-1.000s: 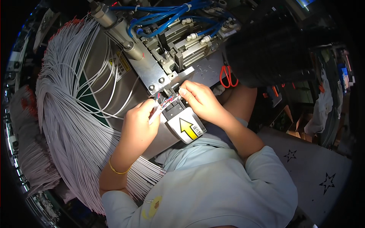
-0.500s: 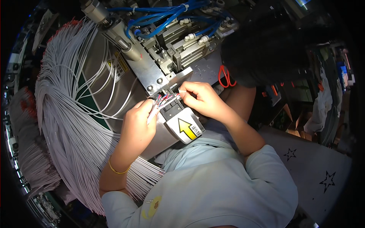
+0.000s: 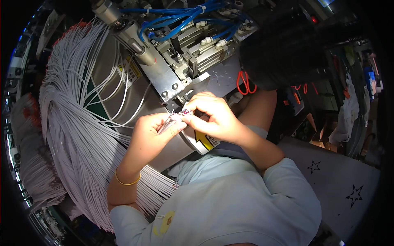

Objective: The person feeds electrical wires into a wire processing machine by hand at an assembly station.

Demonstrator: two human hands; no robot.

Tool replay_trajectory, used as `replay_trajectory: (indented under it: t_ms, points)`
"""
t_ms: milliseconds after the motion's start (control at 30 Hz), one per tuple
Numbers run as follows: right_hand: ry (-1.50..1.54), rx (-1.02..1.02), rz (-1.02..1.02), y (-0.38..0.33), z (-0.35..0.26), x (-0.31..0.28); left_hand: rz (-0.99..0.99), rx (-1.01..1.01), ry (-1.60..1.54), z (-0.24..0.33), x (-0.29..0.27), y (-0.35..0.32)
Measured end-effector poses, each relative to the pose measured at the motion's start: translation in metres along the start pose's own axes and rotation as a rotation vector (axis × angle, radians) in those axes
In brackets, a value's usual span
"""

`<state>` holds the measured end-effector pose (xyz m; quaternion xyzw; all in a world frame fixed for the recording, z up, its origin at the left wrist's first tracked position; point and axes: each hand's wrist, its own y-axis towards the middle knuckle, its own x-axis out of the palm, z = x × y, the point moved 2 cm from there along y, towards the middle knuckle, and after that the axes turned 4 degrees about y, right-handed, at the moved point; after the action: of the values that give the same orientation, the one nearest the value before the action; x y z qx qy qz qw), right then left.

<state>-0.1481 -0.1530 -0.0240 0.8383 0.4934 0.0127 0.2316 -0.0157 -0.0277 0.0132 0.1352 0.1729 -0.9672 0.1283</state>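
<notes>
My left hand (image 3: 154,130) is closed on a white cable (image 3: 166,124), gripping it near its end with the thumb stretched along it. From that end fan thin coloured inner wires (image 3: 186,112), some reddish and some dark. My right hand (image 3: 217,118) pinches these wires between thumb and fingers, and both hands nearly touch. Just beyond them is the front of a metal machine (image 3: 158,76) with bolted plates. Below my right hand, a white block with a yellow arrow (image 3: 207,141) is partly covered. The exact wire tips are too small to make out.
A large bundle of white cables (image 3: 78,123) drapes over the left side, with a few strands looping across the machine's grey housing (image 3: 158,153). Blue air hoses (image 3: 176,24) run along the top. Red-handled scissors (image 3: 246,83) lie to the right, beside a large dark shape (image 3: 283,53).
Both hands have drawn back slightly from the machine and come together. The cable end has moved away from the machine front, and my right hand now covers more of the arrow block.
</notes>
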Motion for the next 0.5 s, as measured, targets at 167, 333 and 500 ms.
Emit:
replay_trajectory:
  t_ms: [167,333,500]
  points:
    - [0.015,-0.070,0.076,-0.003,-0.004,0.003,0.091,0.088,0.149,-0.002,0.001,-0.002]
    - [0.240,0.243,0.044,-0.003,-0.010,0.003,0.102,0.017,0.094,-0.002,0.002,-0.005]
    - [0.207,0.222,0.018,-0.002,-0.010,0.002,0.041,-0.093,-0.153,0.003,0.005,-0.004]
